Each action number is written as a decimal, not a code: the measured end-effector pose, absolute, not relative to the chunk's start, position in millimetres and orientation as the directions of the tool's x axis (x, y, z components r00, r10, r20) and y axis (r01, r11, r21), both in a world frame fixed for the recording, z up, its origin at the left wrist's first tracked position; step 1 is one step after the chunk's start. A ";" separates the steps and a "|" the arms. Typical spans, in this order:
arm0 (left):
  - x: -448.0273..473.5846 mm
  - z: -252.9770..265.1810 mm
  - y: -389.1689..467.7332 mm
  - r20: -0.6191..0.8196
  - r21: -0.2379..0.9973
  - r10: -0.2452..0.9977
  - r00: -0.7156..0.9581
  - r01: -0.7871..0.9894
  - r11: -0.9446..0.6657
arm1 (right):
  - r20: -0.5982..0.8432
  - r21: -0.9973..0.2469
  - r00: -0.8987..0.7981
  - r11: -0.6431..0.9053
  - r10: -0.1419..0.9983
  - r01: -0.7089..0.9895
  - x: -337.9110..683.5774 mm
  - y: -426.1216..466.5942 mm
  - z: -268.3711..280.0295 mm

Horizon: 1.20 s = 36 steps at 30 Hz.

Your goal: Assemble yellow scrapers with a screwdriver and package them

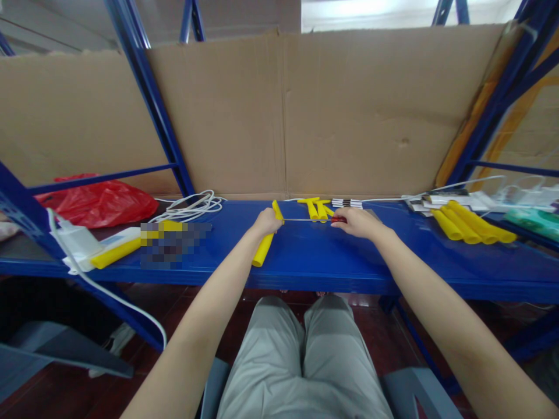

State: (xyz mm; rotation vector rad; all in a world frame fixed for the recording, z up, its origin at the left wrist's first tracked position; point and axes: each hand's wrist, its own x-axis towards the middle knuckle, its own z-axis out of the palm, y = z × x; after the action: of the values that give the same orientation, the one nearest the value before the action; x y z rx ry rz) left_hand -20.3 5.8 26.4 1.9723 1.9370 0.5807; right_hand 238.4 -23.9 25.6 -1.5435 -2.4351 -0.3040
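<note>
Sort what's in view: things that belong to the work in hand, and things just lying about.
Probably part of the work:
yellow piece in the left hand
red-handled tool in the right hand
likely yellow T-shaped pieces and yellow tubes, as similar parts

Seemingly just lying about:
red plastic bag
coiled white cable
white plug adapter

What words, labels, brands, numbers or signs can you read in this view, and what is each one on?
None can be read.
Cardboard panel: no print that I can make out.
Yellow piece in the left hand and red-handled tool in the right hand: no legible lettering.
White plug and green packet: too small or blurred to tell.
Pixelated patch: nothing readable.
</note>
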 end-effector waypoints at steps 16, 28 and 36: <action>-19.3 26.1 5.8 0.062 0.480 0.998 -0.010 0.877 -0.021 | 0.243 -0.058 -0.414 0.439 0.877 0.897 240.5 -16.8 20.1; -17.9 27.5 4.8 0.051 0.460 0.998 -0.026 0.888 0.000 | 0.231 -0.113 -0.412 0.445 0.881 0.888 241.4 -14.7 18.1; -17.5 28.8 2.3 0.059 0.453 0.998 -0.037 0.891 0.007 | 0.207 -0.185 -0.432 0.468 0.878 0.864 241.9 -13.8 18.2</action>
State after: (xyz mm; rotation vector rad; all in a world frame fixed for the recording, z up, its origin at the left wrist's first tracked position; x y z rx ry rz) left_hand -17.5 2.3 28.8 1.9610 2.0072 0.5429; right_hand 241.9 -13.8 18.2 -1.4897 -2.4460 0.0742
